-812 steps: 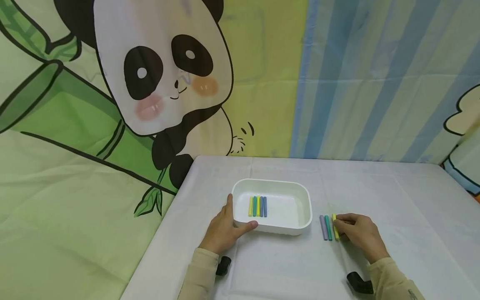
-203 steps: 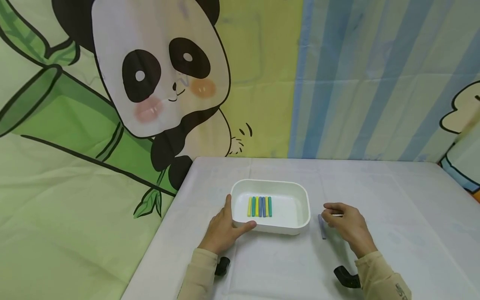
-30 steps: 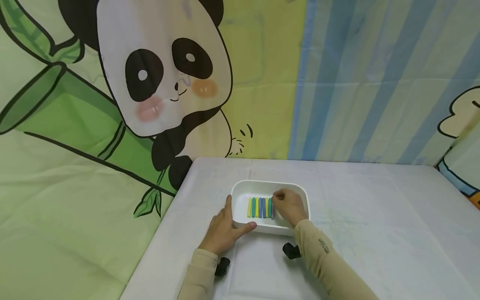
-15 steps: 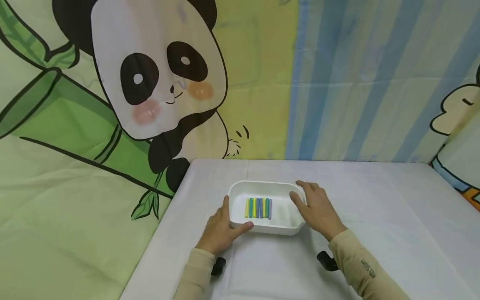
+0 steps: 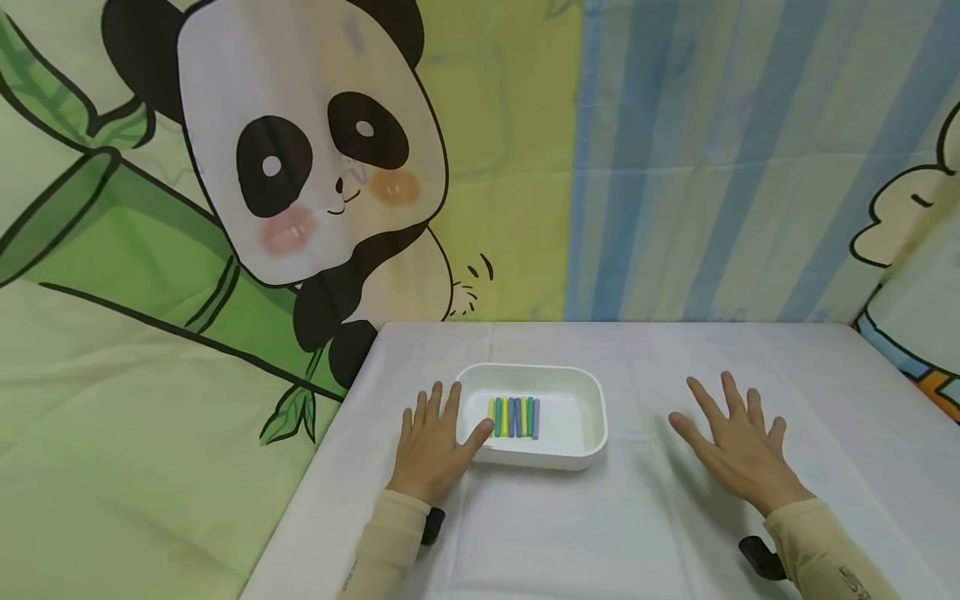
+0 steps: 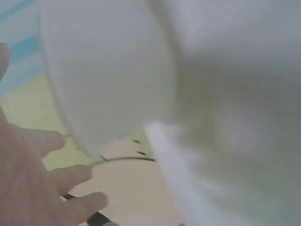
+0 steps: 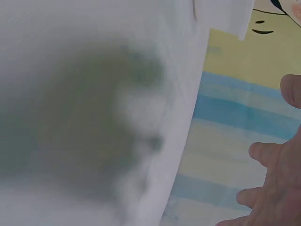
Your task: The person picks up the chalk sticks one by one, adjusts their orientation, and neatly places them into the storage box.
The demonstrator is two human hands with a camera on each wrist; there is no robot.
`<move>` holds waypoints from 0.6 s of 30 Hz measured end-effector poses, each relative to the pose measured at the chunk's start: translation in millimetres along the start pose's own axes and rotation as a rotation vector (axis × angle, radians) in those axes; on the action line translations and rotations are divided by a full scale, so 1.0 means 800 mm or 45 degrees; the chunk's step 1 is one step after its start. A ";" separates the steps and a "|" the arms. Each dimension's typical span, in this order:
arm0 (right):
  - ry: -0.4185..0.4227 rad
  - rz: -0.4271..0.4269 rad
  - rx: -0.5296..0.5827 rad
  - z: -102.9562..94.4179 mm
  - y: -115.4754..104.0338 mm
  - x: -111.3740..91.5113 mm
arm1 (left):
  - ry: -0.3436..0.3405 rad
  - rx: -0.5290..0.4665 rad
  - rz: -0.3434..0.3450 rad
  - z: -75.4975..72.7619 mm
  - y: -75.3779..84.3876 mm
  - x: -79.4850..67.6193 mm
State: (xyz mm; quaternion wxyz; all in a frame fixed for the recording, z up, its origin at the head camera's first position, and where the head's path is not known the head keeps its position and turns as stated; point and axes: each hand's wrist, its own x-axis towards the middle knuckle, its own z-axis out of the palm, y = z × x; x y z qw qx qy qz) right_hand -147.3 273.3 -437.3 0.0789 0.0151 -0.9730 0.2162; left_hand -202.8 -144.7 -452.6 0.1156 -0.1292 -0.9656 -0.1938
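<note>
A white rectangular tray (image 5: 570, 421) rests on the table, with a row of several yellow, green, blue and purple chalk sticks (image 5: 517, 417) lying side by side in its left half. My left hand (image 5: 429, 457) is spread at the tray's left end, its thumb overlapping the near left rim. In the left wrist view the hand's fingers (image 6: 70, 179) stand apart beside the blurred tray wall (image 6: 108, 66). Well to the right of the tray, my right hand (image 5: 746, 458) holds nothing, fingers spread over the table. The right wrist view shows its fingers (image 7: 263, 153) extended too.
A white cloth covers the table (image 5: 600, 533). Behind it hangs a curtain (image 5: 510, 167) printed with a panda, bamboo and blue stripes. A dark wrist camera mount (image 5: 761, 557) sits beside the right sleeve.
The right hand laid the last purple chalk stick at the row's right end, let go, touched the tray's right side, then moved away right. The left hand's fingers have lifted and spread.
</note>
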 end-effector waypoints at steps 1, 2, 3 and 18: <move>0.002 0.006 -0.005 0.000 0.004 -0.002 | 0.026 0.043 0.032 -0.001 0.004 0.002; 0.003 0.008 -0.005 0.001 0.007 -0.003 | 0.044 0.080 0.063 -0.003 0.008 0.004; 0.005 0.008 -0.004 0.002 0.009 -0.004 | 0.066 0.113 0.095 -0.004 0.013 0.006; 0.000 0.016 0.013 0.011 0.003 -0.003 | 0.017 0.217 0.085 -0.001 0.038 0.006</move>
